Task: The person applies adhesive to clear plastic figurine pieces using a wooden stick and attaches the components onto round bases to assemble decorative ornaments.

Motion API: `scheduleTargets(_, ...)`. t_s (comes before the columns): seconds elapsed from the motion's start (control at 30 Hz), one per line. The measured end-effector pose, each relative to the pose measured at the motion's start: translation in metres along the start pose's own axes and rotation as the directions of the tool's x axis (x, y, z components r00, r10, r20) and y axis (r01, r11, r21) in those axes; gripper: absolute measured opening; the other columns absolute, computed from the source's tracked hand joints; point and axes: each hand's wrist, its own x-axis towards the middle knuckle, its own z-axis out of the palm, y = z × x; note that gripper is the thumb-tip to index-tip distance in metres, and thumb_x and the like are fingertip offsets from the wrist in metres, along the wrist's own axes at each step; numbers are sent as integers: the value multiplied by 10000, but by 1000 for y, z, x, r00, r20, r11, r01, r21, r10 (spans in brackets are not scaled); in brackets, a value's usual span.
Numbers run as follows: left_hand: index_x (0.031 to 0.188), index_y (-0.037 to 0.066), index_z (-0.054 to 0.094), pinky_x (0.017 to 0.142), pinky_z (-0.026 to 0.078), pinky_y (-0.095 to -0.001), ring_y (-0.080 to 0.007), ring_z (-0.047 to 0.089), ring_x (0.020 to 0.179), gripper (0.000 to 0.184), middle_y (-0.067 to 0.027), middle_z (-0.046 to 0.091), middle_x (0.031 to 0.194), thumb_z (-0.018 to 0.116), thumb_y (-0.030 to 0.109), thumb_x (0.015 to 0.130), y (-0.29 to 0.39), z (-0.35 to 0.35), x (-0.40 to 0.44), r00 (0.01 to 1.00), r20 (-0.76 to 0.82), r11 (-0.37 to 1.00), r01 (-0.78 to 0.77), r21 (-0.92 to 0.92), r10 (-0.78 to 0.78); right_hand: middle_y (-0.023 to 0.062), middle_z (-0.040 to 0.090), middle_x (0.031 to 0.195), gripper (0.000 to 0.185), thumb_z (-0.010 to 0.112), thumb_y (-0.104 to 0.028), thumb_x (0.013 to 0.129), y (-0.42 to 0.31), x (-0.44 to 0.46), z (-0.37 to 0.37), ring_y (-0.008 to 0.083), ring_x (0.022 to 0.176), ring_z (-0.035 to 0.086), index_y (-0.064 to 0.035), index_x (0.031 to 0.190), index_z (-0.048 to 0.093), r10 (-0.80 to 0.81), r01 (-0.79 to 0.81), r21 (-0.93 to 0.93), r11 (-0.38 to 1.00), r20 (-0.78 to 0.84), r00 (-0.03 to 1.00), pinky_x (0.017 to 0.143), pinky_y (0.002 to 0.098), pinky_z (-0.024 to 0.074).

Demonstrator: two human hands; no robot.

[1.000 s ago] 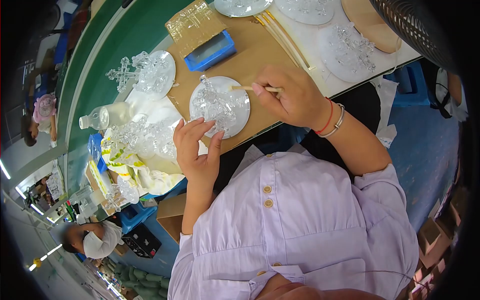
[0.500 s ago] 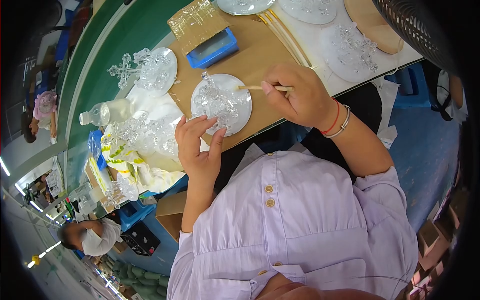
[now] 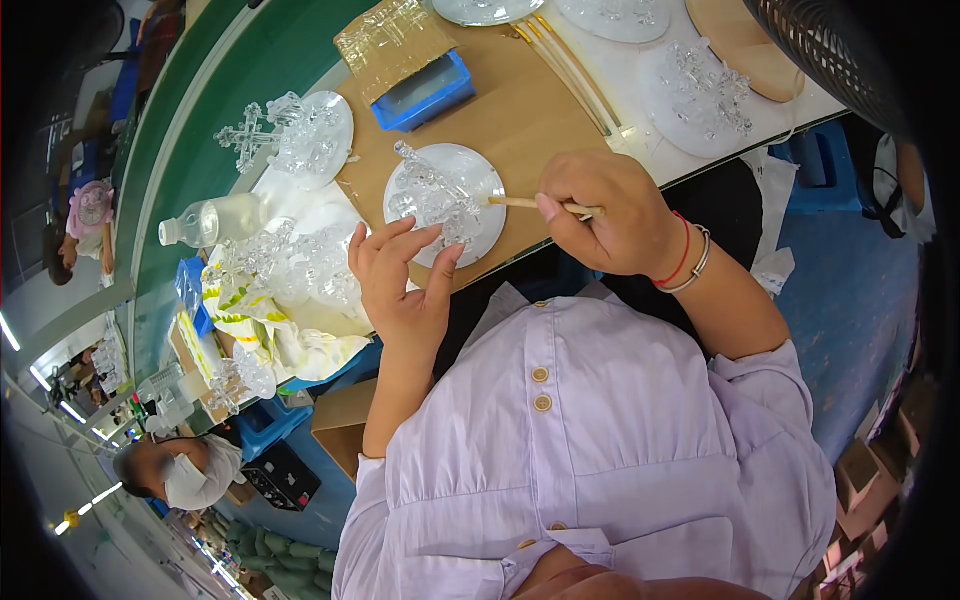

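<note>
A round white disc bearing a clear crystal-like ornament lies on brown cardboard. My right hand pinches a thin wooden stick, whose tip meets the right part of the disc beside the ornament. At the disc's lower left edge is my left hand, fingers spread, with fingertips at or very near the disc and ornament; whether they touch is hard to tell. Nothing is held in it.
Behind the disc stands a blue box with a taped cardboard flap. Several brushes lie at its right. More ornamented discs, a clear bottle, loose clear pieces and a patterned cloth surround it. Another person sits lower left.
My right hand and the stick have moved right and down, so the tip has gone from the disc's upper part to its right side. The ornament has turned slightly. My left hand has shifted slightly.
</note>
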Motion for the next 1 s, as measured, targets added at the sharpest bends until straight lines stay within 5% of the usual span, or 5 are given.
scheduleTargets(0.63,906,106,670,1034,317,-457,-208,602,989,235,11,670,899,795,116,708,2,-1,0,1000,18,1000,-20,-1,20,110,561,715,70,569,25,816,10,-4,5,252,596,529,-13,804,511,94,-100,66,993,89,992,543,312,425)
scheduleTargets(1.0,849,126,688,1024,330,-456,-199,615,972,194,34,672,862,795,93,690,1,-2,6,999,25,999,-39,15,38,112,568,725,82,565,36,815,7,-1,-7,252,594,540,-15,830,503,25,-25,15,1000,39,999,545,318,436)
